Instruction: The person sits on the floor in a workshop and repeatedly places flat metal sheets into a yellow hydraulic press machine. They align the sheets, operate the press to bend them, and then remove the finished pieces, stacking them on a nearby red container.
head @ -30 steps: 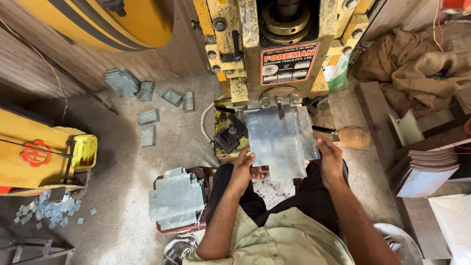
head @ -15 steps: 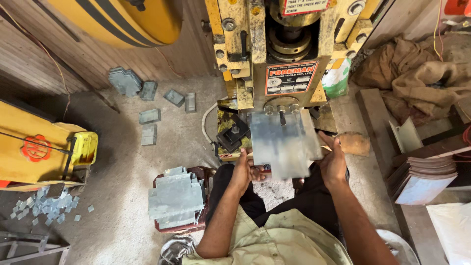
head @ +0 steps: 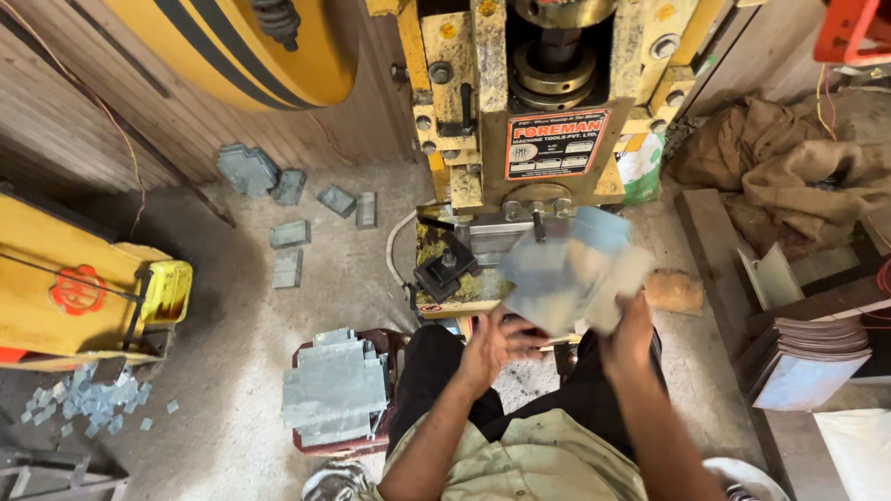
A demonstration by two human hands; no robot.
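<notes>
I sit facing a yellow press machine [head: 548, 148] with a black die block [head: 447, 269] on its bed. A thin grey metal sheet [head: 568, 271], blurred by motion and tilted, hangs just in front of the bed. My right hand [head: 631, 336] grips the sheet's lower right edge. My left hand [head: 495, 348] is at its lower left edge, fingers loosely on it. My dark trousers and pale green shirt fill the bottom of the view.
A stack of notched grey sheets [head: 334, 390] lies on a low stool to my left. Small metal blocks [head: 290, 232] and scraps [head: 88, 404] litter the floor. Another yellow machine [head: 83, 288] stands at left; more stacked sheets [head: 807, 357] and burlap sacks [head: 789, 158] at right.
The sheet lay flat against the press bed between both hands; now it has been drawn back toward me, shifted right and turned, and is blurred by motion. Both hands moved with it.
</notes>
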